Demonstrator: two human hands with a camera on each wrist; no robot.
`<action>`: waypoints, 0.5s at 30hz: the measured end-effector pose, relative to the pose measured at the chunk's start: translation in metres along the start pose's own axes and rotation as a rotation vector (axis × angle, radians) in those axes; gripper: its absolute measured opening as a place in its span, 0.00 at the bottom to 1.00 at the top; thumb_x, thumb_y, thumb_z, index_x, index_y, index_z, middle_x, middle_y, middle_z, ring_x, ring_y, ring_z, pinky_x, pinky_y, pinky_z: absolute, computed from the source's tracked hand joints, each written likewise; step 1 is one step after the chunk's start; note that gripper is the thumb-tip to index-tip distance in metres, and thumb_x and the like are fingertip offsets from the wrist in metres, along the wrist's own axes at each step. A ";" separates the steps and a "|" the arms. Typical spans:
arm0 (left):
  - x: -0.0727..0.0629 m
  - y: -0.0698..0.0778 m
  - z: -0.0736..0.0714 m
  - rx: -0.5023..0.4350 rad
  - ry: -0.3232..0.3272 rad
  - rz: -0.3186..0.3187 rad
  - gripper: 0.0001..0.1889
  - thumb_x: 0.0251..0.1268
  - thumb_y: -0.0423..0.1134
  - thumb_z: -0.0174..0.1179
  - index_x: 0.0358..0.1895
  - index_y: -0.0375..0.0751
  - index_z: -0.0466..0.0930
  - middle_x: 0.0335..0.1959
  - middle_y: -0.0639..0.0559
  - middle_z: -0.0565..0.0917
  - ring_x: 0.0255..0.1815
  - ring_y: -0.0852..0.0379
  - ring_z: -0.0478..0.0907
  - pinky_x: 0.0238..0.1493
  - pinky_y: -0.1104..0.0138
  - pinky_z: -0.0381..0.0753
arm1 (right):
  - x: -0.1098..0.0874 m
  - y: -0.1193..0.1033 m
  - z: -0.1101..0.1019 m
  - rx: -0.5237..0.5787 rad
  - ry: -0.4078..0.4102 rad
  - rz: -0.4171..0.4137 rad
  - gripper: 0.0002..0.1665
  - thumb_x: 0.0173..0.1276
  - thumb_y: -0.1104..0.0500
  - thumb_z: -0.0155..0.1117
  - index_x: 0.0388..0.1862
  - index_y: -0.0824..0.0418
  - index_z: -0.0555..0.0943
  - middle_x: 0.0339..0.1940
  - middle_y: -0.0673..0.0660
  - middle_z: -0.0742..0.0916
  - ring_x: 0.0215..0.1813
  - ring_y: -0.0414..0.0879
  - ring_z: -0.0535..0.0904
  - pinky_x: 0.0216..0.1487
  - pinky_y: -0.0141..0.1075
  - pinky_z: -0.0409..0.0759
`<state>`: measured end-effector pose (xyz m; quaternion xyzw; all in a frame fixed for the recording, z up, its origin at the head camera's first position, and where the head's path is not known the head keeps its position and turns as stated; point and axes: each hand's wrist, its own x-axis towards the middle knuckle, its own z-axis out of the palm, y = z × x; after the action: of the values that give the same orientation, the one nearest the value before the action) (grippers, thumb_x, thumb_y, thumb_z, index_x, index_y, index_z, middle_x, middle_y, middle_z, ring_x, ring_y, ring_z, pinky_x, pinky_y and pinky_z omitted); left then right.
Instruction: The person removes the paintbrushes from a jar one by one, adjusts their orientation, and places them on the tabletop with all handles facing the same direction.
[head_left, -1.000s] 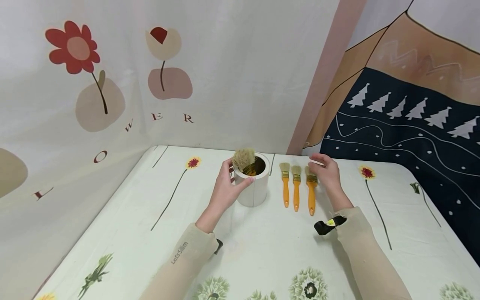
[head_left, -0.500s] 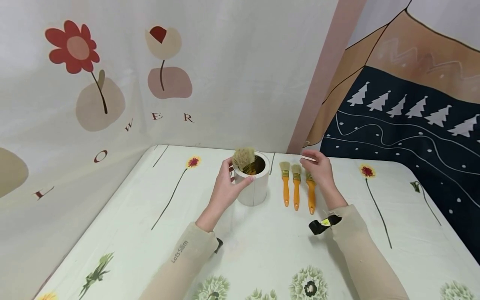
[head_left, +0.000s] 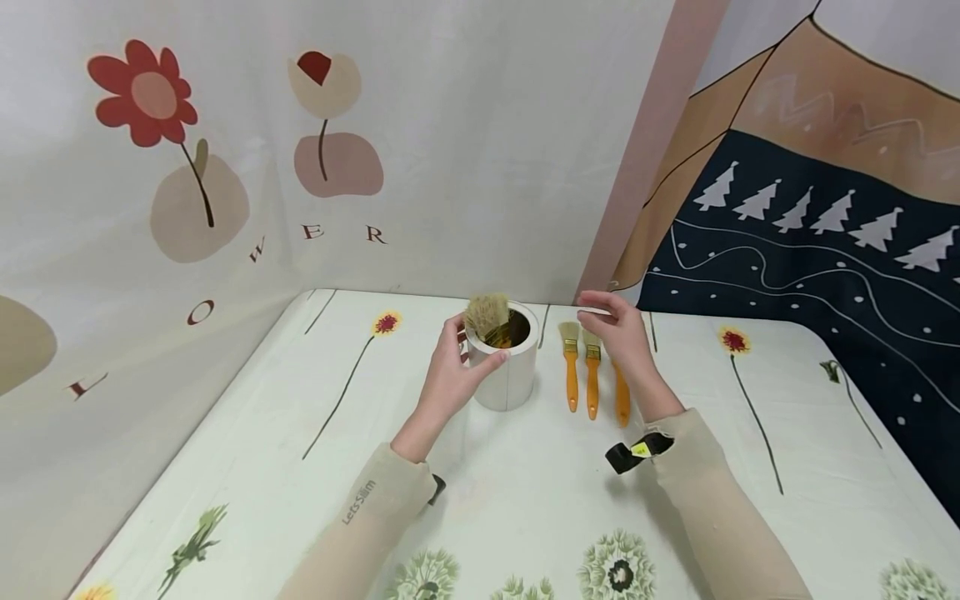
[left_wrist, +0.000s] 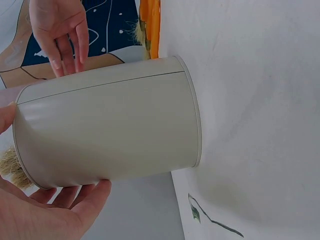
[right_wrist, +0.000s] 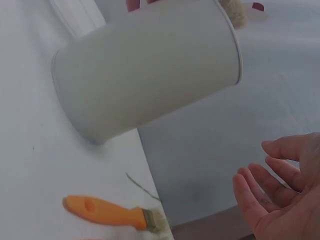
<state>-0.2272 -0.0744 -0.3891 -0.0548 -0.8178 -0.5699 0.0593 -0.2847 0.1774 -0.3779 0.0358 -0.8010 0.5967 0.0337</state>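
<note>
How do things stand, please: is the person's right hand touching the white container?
Apart: the head view shows the right hand beside the white container, with a strip of tabletop visible between them.

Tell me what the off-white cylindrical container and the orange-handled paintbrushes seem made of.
Off-white cylindrical container: possibly leatherette over a stiff body, satin; the soft sheen and lengthwise seam suggest it, though coated card would fit.
Orange-handled paintbrushes: smooth handles, plastic or painted wood; gold-toned ferrules, probably metal by their shine; pale matte bristles, natural or synthetic.
</note>
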 end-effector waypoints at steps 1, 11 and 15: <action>0.000 0.000 0.000 0.000 0.000 0.000 0.43 0.62 0.45 0.68 0.75 0.39 0.54 0.74 0.42 0.64 0.75 0.42 0.63 0.74 0.47 0.68 | -0.001 -0.001 0.001 -0.003 -0.004 -0.011 0.25 0.74 0.59 0.60 0.68 0.61 0.73 0.67 0.61 0.80 0.64 0.54 0.78 0.55 0.21 0.79; 0.000 -0.001 0.000 0.001 -0.001 0.001 0.43 0.62 0.45 0.69 0.75 0.39 0.54 0.74 0.42 0.64 0.75 0.41 0.63 0.74 0.47 0.68 | -0.011 -0.023 0.016 0.036 -0.059 -0.091 0.24 0.74 0.59 0.61 0.67 0.61 0.74 0.66 0.61 0.80 0.65 0.53 0.77 0.54 0.18 0.77; 0.000 -0.001 0.000 -0.001 -0.001 0.003 0.43 0.62 0.45 0.68 0.75 0.39 0.54 0.74 0.42 0.64 0.75 0.41 0.64 0.74 0.47 0.68 | -0.015 -0.030 0.023 0.051 -0.091 -0.107 0.24 0.73 0.60 0.62 0.66 0.62 0.74 0.65 0.61 0.80 0.66 0.55 0.78 0.54 0.19 0.79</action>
<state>-0.2272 -0.0748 -0.3895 -0.0564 -0.8175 -0.5701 0.0598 -0.2675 0.1469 -0.3574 0.1065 -0.7831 0.6121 0.0282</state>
